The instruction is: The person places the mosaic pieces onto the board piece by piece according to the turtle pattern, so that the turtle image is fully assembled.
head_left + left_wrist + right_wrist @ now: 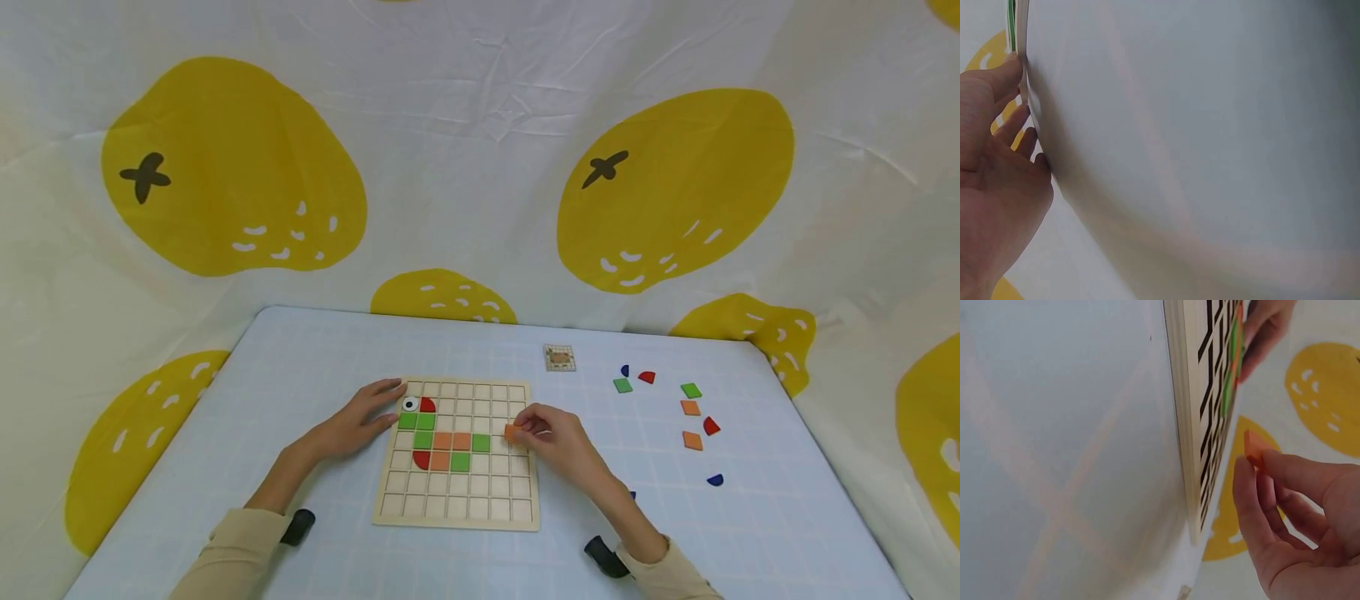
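Note:
A square wooden grid board point(480, 508) lies on the table. On its upper left part sit a white eye tile point(410, 404), two red quarter-round tiles point(422, 460), several green square tiles point(481, 443) and a few orange square tiles point(440, 461). My left hand point(348, 429) rests at the board's left edge, its fingers loosely extended and its thumb touching the rim. Between thumb and fingertips, my right hand point(558, 442) pinches an orange square tile point(1255, 447). That tile is over the board's right side, and the right wrist view shows it apart from the board.
Loose pieces lie on the table to the right: green squares point(691, 390), orange squares point(692, 440), red quarter-rounds point(647, 377) and dark blue pieces point(716, 480). A small picture card point(559, 358) lies behind the board. A patterned curtain point(465, 167) hangs beyond the table.

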Demonstrator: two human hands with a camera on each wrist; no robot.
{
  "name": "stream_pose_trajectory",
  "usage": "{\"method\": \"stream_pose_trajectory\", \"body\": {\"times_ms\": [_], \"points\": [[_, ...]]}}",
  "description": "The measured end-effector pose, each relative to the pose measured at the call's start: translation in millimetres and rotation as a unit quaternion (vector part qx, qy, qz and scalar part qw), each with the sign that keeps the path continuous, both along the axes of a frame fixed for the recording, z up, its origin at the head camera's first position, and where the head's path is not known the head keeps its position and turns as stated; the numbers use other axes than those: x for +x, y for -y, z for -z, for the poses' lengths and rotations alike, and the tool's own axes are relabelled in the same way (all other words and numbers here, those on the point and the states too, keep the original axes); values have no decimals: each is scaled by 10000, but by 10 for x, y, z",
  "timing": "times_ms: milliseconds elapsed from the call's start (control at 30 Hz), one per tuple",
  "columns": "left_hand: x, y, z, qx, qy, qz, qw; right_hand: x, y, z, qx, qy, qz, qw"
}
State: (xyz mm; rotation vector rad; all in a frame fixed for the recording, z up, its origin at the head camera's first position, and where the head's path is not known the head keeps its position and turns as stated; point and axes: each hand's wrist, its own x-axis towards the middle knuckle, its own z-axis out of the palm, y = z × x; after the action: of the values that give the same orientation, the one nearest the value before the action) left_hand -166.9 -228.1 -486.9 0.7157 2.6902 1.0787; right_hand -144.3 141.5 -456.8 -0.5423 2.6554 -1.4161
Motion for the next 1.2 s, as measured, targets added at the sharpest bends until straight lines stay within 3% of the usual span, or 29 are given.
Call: {"method": "stream_pose_trajectory", "body": {"times_ms": [200,567,800,1067,1200], "points": [[-11,-25,-21,-5,143,-40,9999,62,124,11,-60,284,-335,9990],[-26,-43,-22,-33,296,-87,9995,113,247,84,-59,410,-1000,9941],[-27,-47,-24,-58,256,-62,9996,118,284,105,145,357,-1015,9941],[-5,-31,-32,-67,109,-72,9999,112,322,94,199,-59,-965,9951],[7,-16,-18,-75,59,-94,9999,105,323,93,295,-2,-1011,9944]]}}
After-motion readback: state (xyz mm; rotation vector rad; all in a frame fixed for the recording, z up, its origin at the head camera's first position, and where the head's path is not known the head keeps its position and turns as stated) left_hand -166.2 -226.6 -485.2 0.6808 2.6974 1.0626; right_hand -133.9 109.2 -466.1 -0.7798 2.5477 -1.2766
